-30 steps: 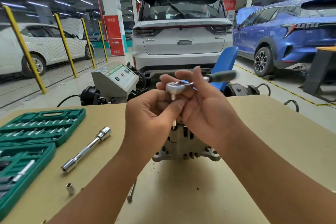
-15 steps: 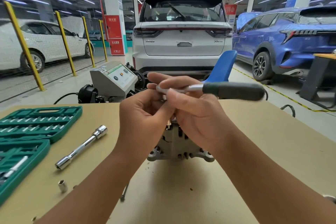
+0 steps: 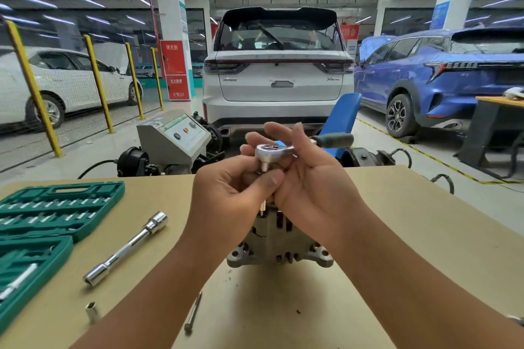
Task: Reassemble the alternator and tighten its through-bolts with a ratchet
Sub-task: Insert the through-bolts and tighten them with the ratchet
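Alternator on the bench, ratchet held above it.

Grey cast-metal alternator (image 3: pixel 279 246) standing upright at mid-bench, slotted housing and mounting ears facing the camera, top hidden. Chrome ratchet (image 3: pixel 276 151) raised just above, head up, square drive pointing down, dark green handle out to the right. Loose through-bolt (image 3: pixel 193 312) lying flat nearer the front edge.

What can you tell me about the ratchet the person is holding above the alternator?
The ratchet has a shiny metal head with a round hub on top and a short drive stub pointing down. A dark green grip extends away to the right, roughly level. The right hand cradles the head, fingers curled behind it. The left hand pinches at the drive stub from below; whether a socket is fitted there is hidden. It is held just above the alternator, not touching it.
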The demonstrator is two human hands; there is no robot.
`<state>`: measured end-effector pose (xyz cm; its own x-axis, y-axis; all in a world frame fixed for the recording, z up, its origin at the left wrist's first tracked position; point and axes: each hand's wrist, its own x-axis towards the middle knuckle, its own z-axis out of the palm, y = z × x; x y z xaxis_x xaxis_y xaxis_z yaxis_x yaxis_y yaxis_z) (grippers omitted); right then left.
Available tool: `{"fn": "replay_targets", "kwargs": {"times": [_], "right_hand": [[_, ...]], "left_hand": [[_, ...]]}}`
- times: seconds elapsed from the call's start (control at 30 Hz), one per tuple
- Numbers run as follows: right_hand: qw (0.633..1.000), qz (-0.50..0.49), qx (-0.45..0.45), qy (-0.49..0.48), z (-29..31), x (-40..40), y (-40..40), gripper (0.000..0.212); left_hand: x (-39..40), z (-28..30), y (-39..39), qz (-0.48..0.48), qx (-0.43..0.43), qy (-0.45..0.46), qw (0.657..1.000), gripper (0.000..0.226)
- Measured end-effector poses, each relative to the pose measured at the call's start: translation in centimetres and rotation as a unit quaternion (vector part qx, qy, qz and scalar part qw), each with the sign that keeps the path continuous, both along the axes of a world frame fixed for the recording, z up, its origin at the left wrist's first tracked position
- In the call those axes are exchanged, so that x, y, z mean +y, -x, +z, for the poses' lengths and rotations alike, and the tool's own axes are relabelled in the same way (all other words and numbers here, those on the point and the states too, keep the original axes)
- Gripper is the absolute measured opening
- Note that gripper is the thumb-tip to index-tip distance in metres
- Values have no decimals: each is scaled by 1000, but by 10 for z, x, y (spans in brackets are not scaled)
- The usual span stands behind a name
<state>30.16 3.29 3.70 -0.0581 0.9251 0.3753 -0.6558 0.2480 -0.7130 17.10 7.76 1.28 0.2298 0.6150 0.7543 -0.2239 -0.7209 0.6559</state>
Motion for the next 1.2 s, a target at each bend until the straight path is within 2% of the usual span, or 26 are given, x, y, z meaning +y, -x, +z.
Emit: {"fn": "replay_targets", "kwargs": {"times": [0.03,0.1,0.17,0.3,0.33,0.4,0.5,0.53,0.67,0.77,0.9,0.97,1.07,1.1,1.13,1.2], "right_hand": [[1000,-10,-16,-17,0,0,0,31],[990,-38,-106,-83,-1,-2,3,15],[984,-32,-143,-104,-2,-3,3,13],[1000,-1,8,-5,-1,0,1,34],[1000,-4,14,-4,-1,1,2,35],[998,-27,-38,-47,-2,1,3,25],[988,-14,-109,-105,-3,-1,1,13],[989,-10,-106,-104,-2,-1,-1,15],[998,-3,-42,-45,-2,3,-2,28],[999,-12,-13,-36,-2,3,1,33],[982,-86,-136,-95,-1,-5,8,23],[986,-89,-120,-70,0,-5,8,38],[999,-45,5,17,2,-1,4,50],[999,-32,17,10,1,-1,3,48],[999,-35,-8,-15,1,-2,3,41],[988,-70,-112,-84,1,-5,6,18]], "left_hand": [[0,0,0,1,-1,-2,1000,15],[0,-2,3,7,-7,-12,1000,8],[-1,-4,6,13,-4,-17,1000,9],[0,-3,3,14,1,4,1000,20],[0,-3,2,20,0,7,1000,18],[0,-4,2,34,-5,8,999,10],[-2,-4,3,60,-6,-7,998,10],[-3,-4,3,53,-3,-10,999,7],[-2,-1,2,41,6,-8,999,19],[-3,-1,1,41,-5,12,999,12],[-5,0,3,51,4,-5,999,5],[-6,0,2,44,6,1,999,7],[-7,3,3,6,9,14,1000,18],[-7,3,3,5,8,22,1000,19],[-7,3,3,8,6,30,999,15],[-8,2,3,43,1,25,999,6]]}}
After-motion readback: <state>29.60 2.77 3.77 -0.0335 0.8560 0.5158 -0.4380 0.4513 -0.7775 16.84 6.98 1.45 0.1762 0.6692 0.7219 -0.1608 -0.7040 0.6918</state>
